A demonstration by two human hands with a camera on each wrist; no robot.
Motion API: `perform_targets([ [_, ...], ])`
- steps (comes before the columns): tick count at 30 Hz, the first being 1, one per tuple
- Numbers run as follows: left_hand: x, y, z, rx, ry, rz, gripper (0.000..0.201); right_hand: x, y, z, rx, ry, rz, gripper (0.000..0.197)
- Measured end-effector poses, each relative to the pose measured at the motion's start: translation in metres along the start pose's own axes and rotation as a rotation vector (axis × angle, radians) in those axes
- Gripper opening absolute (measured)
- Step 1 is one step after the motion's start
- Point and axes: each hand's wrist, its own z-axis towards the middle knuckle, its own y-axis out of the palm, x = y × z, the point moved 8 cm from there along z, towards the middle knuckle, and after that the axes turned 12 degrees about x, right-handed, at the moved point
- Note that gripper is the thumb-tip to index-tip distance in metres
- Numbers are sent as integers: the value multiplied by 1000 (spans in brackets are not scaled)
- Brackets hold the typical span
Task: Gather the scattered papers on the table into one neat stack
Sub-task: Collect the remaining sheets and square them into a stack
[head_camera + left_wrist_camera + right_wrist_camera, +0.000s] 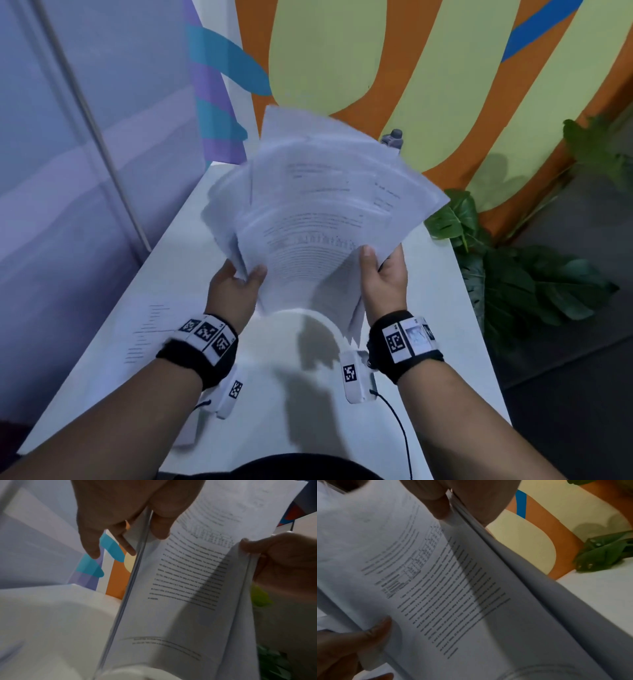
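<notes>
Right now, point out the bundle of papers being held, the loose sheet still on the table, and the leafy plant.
bundle of papers (318, 219), head view, on the printed top page.
loose sheet (144, 329), head view, on its printed lines beside the left wrist.
leafy plant (534, 284), head view, on a dark leaf.

Printed text on papers (318, 219) blurred, unreadable.

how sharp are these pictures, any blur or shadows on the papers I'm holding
Head view: the fanned bundle of white printed papers is motion-blurred at its far edges, casting a shadow on the white table. Left wrist view: text is soft, a shadow crosses the page. Right wrist view: dim, print smeared, the right hand out of focus.
</notes>
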Motion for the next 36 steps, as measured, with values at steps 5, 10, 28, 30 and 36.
perform_targets([
  [5, -27, 12, -12, -129, -64, 52, 11, 36, -17, -10, 41, 149, -34, 56],
  [10, -14, 25, -17, -194, -86, -10, 27, 40, -20, -7, 66, 215, 15, 67],
  [28, -9, 35, 0, -126, -179, -271, 36, 47, -17, 6, -19, 331, 33, 59],
  [30, -8, 33, 1, -88, -214, -304, 29, 41, -17, 5, -3, 269, 22, 57],
  [36, -2, 32, -1, -123, -195, -288, 32, 0, -21, 8, 10, -260, -154, 89],
])
